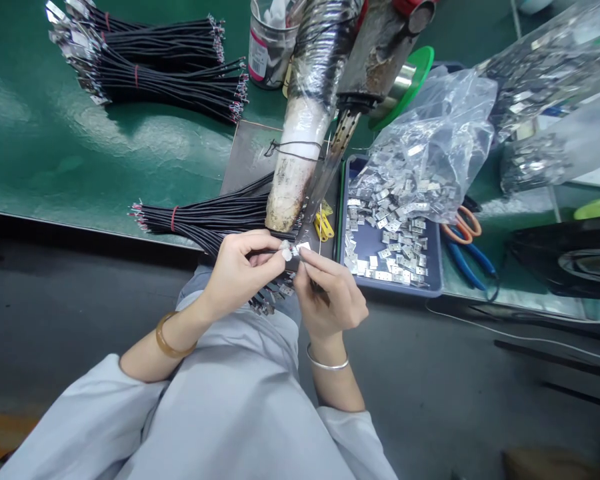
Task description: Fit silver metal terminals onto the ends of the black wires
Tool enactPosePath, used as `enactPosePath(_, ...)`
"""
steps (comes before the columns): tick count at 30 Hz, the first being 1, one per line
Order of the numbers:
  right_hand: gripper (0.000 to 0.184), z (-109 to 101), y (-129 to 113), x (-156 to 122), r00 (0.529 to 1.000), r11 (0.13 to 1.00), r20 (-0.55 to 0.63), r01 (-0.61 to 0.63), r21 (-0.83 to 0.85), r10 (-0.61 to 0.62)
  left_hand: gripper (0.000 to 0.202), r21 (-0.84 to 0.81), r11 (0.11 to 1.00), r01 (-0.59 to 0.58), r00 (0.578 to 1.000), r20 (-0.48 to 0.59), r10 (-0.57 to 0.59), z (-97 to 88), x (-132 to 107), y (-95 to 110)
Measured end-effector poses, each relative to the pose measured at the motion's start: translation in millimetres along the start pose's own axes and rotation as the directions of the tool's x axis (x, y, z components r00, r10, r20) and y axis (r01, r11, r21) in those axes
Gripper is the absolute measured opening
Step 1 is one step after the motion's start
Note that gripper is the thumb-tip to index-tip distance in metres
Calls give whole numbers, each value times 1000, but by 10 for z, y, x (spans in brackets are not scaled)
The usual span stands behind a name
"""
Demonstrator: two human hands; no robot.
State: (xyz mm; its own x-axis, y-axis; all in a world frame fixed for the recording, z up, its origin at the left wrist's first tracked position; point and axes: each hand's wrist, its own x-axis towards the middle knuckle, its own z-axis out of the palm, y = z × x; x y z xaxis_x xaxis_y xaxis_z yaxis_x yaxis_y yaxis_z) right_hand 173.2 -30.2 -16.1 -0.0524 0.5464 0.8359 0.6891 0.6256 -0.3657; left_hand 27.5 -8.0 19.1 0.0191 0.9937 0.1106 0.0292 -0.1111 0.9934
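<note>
My left hand [245,270] is closed in a pinch on a small silvery-white connector [287,249] at its fingertips. Close beside it, the thumb and forefinger of my right hand [330,293] pinch a small shiny metal piece [305,247]. The two fingertips nearly meet under the tip of a stained white wrapped tube [293,180]. Beneath my left hand lies a bundle of black cables [205,217] tied with a red band, its connector ends [270,297] hanging over the table edge. How the two small parts fit together is too small to tell.
A blue tray [433,283] of loose metal pieces stands right of my hands, with a clear plastic bag [440,133] over its back. Blue pliers [467,260] with orange-handled scissors [463,225], a yellow tool [323,225] and a hot-air tool's nozzle [343,137] are close by. More cable bundles [165,83] lie back left.
</note>
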Motion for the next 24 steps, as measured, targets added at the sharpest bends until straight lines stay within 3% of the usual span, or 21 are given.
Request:
enactPosePath(5, 24, 25, 21, 32, 1000, 1000, -14, 1, -19, -1, 12, -5, 1000, -8, 998, -68, 7, 46, 12, 6)
enactPosePath(13, 20, 7, -13, 56, 1000, 999, -1, 14, -30, -14, 12, -47, 998, -46, 997, -67, 43, 40, 18, 42)
enactPosePath(20, 13, -1, 22, 12, 996, 993, 5, 91, -74, -91, 13, 30, 999, 44, 999, -11, -44, 5, -6, 35)
enactPosePath(24, 13, -15, 2, 46, 1000, 999, 9, 20, -48, -19, 14, 35, 998, 50, 999, -21, -49, 13, -21, 39)
